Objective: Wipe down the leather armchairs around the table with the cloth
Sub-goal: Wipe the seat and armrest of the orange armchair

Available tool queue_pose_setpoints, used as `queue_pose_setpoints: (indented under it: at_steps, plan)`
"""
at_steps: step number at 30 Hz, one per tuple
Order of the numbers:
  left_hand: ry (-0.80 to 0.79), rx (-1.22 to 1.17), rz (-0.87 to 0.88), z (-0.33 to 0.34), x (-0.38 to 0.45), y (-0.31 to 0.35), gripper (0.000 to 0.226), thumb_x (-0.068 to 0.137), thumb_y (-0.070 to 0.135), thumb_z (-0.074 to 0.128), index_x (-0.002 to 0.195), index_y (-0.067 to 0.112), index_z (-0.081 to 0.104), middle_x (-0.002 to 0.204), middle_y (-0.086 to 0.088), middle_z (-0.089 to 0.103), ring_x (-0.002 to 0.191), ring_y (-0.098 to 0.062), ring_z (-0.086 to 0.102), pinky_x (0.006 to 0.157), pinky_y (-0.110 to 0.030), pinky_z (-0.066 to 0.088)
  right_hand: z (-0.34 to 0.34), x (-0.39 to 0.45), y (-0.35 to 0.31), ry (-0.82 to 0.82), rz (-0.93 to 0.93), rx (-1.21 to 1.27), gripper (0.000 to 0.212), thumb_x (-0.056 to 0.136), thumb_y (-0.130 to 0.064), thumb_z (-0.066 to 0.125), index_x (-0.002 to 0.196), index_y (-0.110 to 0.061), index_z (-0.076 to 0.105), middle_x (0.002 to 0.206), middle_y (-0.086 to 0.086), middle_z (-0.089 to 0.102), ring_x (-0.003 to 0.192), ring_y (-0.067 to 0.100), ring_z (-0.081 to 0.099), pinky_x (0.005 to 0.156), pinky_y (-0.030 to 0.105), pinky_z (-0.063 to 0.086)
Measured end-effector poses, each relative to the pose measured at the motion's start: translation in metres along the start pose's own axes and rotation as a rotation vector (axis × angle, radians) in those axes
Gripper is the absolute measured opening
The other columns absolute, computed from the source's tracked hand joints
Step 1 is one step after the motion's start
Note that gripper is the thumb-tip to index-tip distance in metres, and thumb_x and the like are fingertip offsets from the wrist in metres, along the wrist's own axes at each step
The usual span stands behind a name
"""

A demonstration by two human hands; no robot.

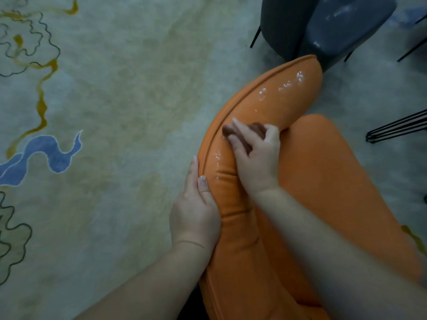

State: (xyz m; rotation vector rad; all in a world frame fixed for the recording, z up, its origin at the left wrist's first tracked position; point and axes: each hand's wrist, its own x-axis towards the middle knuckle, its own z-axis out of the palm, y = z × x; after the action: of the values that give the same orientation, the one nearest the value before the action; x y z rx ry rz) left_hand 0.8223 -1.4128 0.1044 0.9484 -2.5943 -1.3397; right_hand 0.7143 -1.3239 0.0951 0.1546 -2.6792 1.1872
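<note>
Wiping orange armchair (323,181) backrest.
Right hand (256,155) gripped brown cloth (242,135) on wet leather; left hand (196,206) clasped backrest's left edge.

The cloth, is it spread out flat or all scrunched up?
Scrunched up. The brown cloth is bunched under the right hand, whose fingers curl round it on the orange armchair; only small lumps show.

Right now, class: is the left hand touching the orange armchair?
Touching. The head view shows the left hand gripping the orange armchair at its padded rim, thumb lying on the leather with no gap.
</note>
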Motion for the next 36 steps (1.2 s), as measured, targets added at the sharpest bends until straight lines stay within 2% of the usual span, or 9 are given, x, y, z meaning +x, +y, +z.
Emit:
queue_pose_setpoints:
  at_steps: [4,6,10,14,17,24,27,32,36]
  plan:
    - [0.009,0.001,-0.004,0.0,-0.001,0.0,0.056,0.089,0.047,0.022,0.143,0.042,0.036,0.139,0.005,0.053,0.117,-0.024,0.053,0.088,-0.029,0.041,0.008,0.023,-0.003,0.005,0.058,-0.014,0.028,0.091,-0.033,0.064,0.118,-0.03,0.069,0.121,0.012,0.047,0.12,0.028,0.046,0.098,0.018,0.026]
    - [0.009,0.013,-0.008,-0.001,-0.001,0.0,0.055,0.09,0.047,0.022,0.143,0.043,0.036,0.138,0.004,0.054,0.115,-0.026,0.054,0.087,-0.03,0.043,0.003,0.001,-0.005,-0.056,-0.057,-0.005,0.027,0.089,-0.034,0.064,0.115,-0.03,0.071,0.116,0.01,0.049,0.115,0.026,0.05,0.101,0.025,0.036]
    - [-0.007,0.036,-0.029,-0.001,-0.001,0.003,0.049,0.096,0.044,0.021,0.143,0.046,0.034,0.139,0.005,0.053,0.114,-0.027,0.056,0.086,-0.031,0.044,-0.012,-0.028,-0.006,-0.157,-0.208,0.037,0.028,0.084,-0.039,0.065,0.109,-0.029,0.073,0.106,0.01,0.054,0.104,0.029,0.057,0.087,0.036,0.048]
    - [0.02,0.05,-0.015,-0.002,-0.003,0.006,0.053,0.091,0.045,0.023,0.143,0.044,0.035,0.133,0.0,0.059,0.108,-0.031,0.059,0.082,-0.033,0.045,0.0,0.021,-0.009,-0.089,-0.159,-0.05,0.022,0.082,-0.033,0.073,0.104,-0.029,0.075,0.112,0.013,0.054,0.107,0.032,0.052,0.09,0.042,0.045]
    - [0.016,0.056,-0.033,-0.001,-0.003,0.005,0.048,0.095,0.044,0.025,0.143,0.047,0.034,0.131,0.0,0.06,0.107,-0.029,0.059,0.082,-0.032,0.044,0.007,0.045,-0.009,-0.035,-0.012,-0.031,0.021,0.083,-0.033,0.072,0.104,-0.03,0.075,0.118,0.009,0.051,0.114,0.026,0.049,0.097,0.033,0.039]
    - [0.007,0.064,-0.048,-0.001,-0.001,0.005,0.045,0.098,0.041,0.025,0.142,0.047,0.035,0.126,-0.005,0.063,0.103,-0.032,0.06,0.08,-0.033,0.045,-0.018,-0.02,-0.003,-0.269,-0.336,0.036,0.02,0.083,-0.036,0.068,0.099,-0.028,0.076,0.104,0.009,0.054,0.099,0.028,0.056,0.084,0.038,0.048]
    - [0.02,0.055,-0.029,-0.002,-0.002,0.007,0.053,0.09,0.047,0.022,0.142,0.048,0.035,0.128,-0.001,0.062,0.105,-0.03,0.06,0.081,-0.033,0.046,-0.006,0.021,-0.007,-0.238,-0.253,-0.028,0.017,0.084,-0.036,0.071,0.097,-0.029,0.077,0.109,0.01,0.054,0.103,0.03,0.054,0.086,0.043,0.047]
    - [0.024,0.06,-0.024,-0.002,-0.001,0.005,0.054,0.09,0.047,0.022,0.142,0.047,0.035,0.129,0.0,0.062,0.106,-0.029,0.06,0.081,-0.032,0.045,-0.005,0.01,-0.009,-0.23,-0.165,0.009,0.021,0.088,-0.036,0.067,0.106,-0.029,0.074,0.117,0.008,0.052,0.113,0.022,0.054,0.094,0.036,0.047]
    - [0.007,0.066,-0.047,-0.002,-0.001,0.004,0.051,0.091,0.046,0.022,0.141,0.051,0.033,0.121,-0.007,0.065,0.1,-0.032,0.062,0.078,-0.034,0.046,-0.031,-0.043,-0.005,-0.279,-0.258,0.022,0.029,0.086,-0.045,0.06,0.106,-0.03,0.074,0.111,0.004,0.055,0.104,0.013,0.056,0.078,0.025,0.05]
